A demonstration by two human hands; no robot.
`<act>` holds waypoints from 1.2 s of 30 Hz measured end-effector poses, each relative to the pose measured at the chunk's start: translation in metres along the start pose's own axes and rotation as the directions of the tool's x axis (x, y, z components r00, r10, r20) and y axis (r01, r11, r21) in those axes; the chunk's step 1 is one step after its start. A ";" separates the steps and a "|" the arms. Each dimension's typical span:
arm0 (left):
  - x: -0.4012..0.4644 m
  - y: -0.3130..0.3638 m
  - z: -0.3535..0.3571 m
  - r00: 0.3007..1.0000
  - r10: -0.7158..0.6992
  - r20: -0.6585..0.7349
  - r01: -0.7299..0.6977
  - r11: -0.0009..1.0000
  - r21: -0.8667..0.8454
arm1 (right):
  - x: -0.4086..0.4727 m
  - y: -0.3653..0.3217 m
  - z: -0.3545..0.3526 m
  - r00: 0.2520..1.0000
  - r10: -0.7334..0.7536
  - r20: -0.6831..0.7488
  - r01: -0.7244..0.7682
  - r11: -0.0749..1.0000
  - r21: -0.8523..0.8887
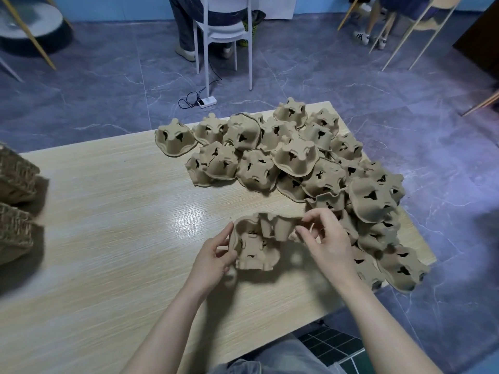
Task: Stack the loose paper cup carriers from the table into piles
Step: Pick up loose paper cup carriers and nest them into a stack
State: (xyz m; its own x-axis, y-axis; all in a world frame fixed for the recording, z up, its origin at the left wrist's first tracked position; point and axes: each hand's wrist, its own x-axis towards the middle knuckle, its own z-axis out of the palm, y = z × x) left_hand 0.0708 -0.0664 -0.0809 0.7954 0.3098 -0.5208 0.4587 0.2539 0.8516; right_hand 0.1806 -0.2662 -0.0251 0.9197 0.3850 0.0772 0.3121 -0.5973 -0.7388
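Several brown pulp cup carriers lie upside down in a loose heap over the right and far part of the wooden table. Just above the table's middle, my left hand grips the left rim of one carrier that is tilted on its side, hollow toward me. My right hand pinches the edge of a second carrier, which sits partly over the first one's upper right side. How far the two carriers nest is hidden.
Two woven baskets stand at the table's left edge. Beyond the far edge a person sits on a white chair, with a power strip and cable on the grey floor. Wooden chair legs stand at the back right.
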 end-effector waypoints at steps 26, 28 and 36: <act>-0.010 0.014 0.001 0.995 -0.039 -0.089 0.035 0.998 -0.052 | -0.004 0.011 0.026 0.967 -0.090 0.237 0.042 0.979 0.198; -0.010 0.014 0.001 0.996 -0.033 -0.088 0.027 0.997 -0.071 | -0.008 0.009 0.026 0.964 -0.101 0.247 0.059 0.983 0.175; -0.008 0.006 -0.001 0.992 -0.042 -0.117 0.031 0.995 -0.099 | -0.026 0.014 0.034 0.985 0.012 0.173 -0.047 0.979 0.198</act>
State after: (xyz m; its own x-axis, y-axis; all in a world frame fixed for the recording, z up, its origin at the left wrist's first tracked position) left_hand 0.0667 -0.0661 -0.0713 0.7233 0.4043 -0.5598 0.4416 0.3525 0.8251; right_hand 0.1529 -0.2613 -0.0603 0.8684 0.4935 -0.0487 0.2151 -0.4633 -0.8597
